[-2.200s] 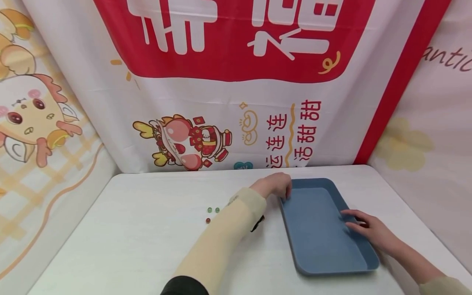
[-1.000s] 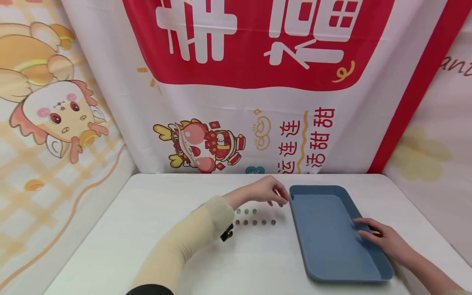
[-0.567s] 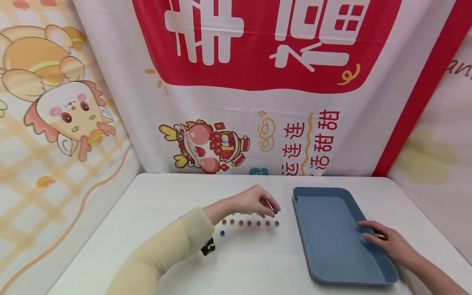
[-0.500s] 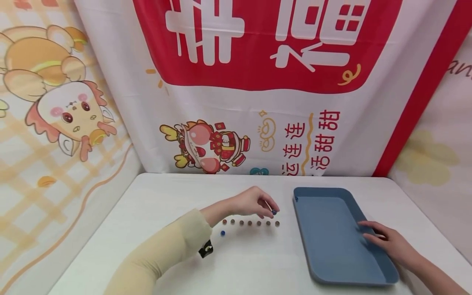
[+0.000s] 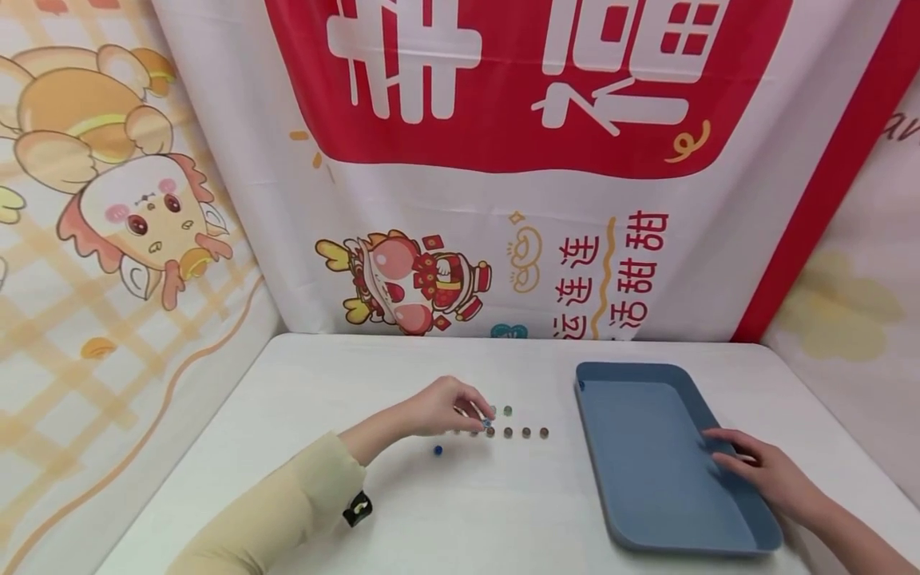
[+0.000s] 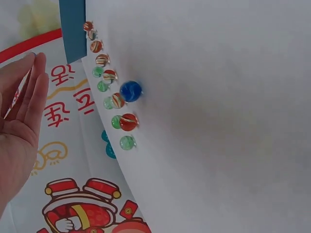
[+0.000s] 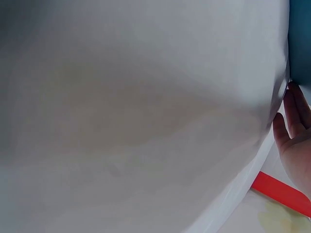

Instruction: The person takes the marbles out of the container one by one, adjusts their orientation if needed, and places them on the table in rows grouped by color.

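Note:
My left hand (image 5: 440,407) pinches a small blue marble (image 5: 487,423) between thumb and fingertips, just over the rows of marbles. In the left wrist view the fingertips meet and mostly hide it. Beneath and beside the hand runs a line of striped marbles (image 5: 526,433), with green marbles (image 5: 508,410) behind; the hand covers some of them. Nearer me a larger blue marble (image 6: 130,91) lies alone. My right hand (image 5: 765,471) rests on the right rim of a blue tray (image 5: 661,471), its fingers fairly straight. Another blue marble (image 5: 581,385) lies in the tray's far left corner.
The white table (image 5: 460,519) ends at the back against a hanging printed cloth (image 5: 517,192). More printed cloth rises at the left and right sides. The tray's raised rim stands to the right of the marbles.
My left hand has moved from the tray's far left corner leftward over the marble rows, with the blue marble pinched in it. The right hand stays at the tray's rim. The head view has shifted slightly.

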Demonstrator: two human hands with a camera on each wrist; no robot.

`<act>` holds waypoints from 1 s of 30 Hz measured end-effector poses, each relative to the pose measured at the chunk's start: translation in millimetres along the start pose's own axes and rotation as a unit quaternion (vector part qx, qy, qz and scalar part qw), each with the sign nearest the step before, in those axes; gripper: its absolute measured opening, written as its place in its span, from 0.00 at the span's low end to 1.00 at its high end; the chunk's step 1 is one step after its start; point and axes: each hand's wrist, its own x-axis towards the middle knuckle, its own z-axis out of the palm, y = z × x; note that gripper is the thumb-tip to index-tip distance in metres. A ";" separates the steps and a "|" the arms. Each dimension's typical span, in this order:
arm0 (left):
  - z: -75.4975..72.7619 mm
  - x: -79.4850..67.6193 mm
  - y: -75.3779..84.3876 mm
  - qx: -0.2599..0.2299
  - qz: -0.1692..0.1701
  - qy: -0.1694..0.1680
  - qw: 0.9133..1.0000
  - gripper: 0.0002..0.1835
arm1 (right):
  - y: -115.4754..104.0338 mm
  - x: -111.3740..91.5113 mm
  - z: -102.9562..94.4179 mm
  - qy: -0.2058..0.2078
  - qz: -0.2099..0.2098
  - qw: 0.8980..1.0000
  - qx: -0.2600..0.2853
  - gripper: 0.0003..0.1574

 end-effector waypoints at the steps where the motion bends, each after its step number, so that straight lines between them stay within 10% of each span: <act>1: -0.4 -3.6 -2.4 0.008 0.004 0.004 1.000 0.08 | 0.1 0.4 -0.3 0.001 -0.002 1.000 0.001 0.26; 30: 9.6 -30.6 -33.7 0.156 -0.011 -0.025 0.987 0.07 | 0.4 0.2 -2.1 -0.005 -0.004 1.000 0.000 0.26</act>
